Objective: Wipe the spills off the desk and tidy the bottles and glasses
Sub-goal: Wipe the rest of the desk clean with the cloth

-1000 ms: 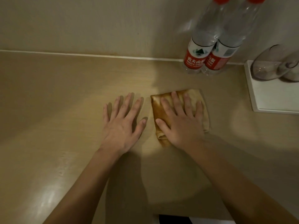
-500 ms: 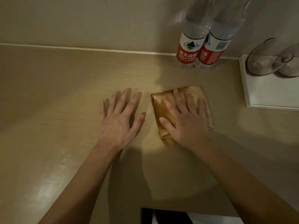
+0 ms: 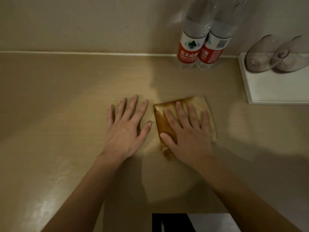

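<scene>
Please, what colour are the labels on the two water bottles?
In the head view, the labels are red below and white above on both bottles.

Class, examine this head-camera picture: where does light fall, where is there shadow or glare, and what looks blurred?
Head view: a bright pool lights the cloth and both hands; desk corners lie dim, with glare low left; the bottles smear upward; the glasses look soft.

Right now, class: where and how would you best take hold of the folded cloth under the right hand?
Probably pinch the folded cloth at its exposed left edge, coming from the left. It lies flat on the desk, the right hand covers its middle, and the left hand rests close by.
</scene>
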`<action>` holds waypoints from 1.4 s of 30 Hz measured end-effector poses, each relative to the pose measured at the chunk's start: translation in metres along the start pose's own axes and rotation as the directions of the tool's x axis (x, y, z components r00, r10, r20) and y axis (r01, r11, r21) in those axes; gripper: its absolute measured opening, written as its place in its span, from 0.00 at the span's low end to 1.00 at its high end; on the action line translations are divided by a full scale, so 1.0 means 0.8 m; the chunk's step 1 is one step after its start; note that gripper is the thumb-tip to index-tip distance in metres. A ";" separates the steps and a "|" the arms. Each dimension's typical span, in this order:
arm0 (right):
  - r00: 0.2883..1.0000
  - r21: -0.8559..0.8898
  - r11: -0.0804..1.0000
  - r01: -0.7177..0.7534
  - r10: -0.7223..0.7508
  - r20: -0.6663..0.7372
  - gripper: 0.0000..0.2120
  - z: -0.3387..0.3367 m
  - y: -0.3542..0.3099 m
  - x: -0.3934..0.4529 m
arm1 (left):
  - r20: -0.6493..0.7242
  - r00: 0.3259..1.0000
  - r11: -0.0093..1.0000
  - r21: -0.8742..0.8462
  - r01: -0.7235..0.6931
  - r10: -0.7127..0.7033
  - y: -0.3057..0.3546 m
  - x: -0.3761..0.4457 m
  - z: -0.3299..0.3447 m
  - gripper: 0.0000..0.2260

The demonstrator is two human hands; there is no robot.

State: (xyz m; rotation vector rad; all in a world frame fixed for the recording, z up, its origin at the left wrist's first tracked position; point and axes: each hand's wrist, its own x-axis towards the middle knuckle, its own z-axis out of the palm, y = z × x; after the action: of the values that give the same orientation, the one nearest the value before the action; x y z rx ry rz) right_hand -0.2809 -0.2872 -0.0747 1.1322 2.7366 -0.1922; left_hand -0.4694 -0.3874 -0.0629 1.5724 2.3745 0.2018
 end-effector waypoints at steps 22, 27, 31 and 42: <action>0.999 0.057 0.998 0.032 -0.030 -0.031 0.35 0.003 0.077 -0.003 | -0.046 0.997 0.998 -0.029 0.055 -0.056 0.060 0.027 0.011 0.28; 1.000 0.060 0.998 -0.010 0.011 -0.016 0.35 -0.005 0.118 0.012 | -0.036 0.996 0.997 -0.026 0.078 -0.079 0.089 0.032 0.025 0.29; 1.000 -0.008 1.000 0.014 -0.014 0.007 0.36 -0.007 0.112 0.028 | -0.058 0.993 0.994 -0.032 0.102 -0.103 0.104 0.030 0.030 0.28; 0.994 0.021 0.994 0.110 -0.110 0.016 0.33 0.005 0.156 -0.035 | -0.071 0.988 0.989 -0.056 0.135 -0.139 0.133 0.015 0.041 0.28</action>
State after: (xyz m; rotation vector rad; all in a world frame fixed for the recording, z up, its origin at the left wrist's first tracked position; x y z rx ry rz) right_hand -0.1724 -0.2199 -0.0794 0.9803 2.7895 -0.2432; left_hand -0.3701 -0.3360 -0.0675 1.3961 2.5021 0.2941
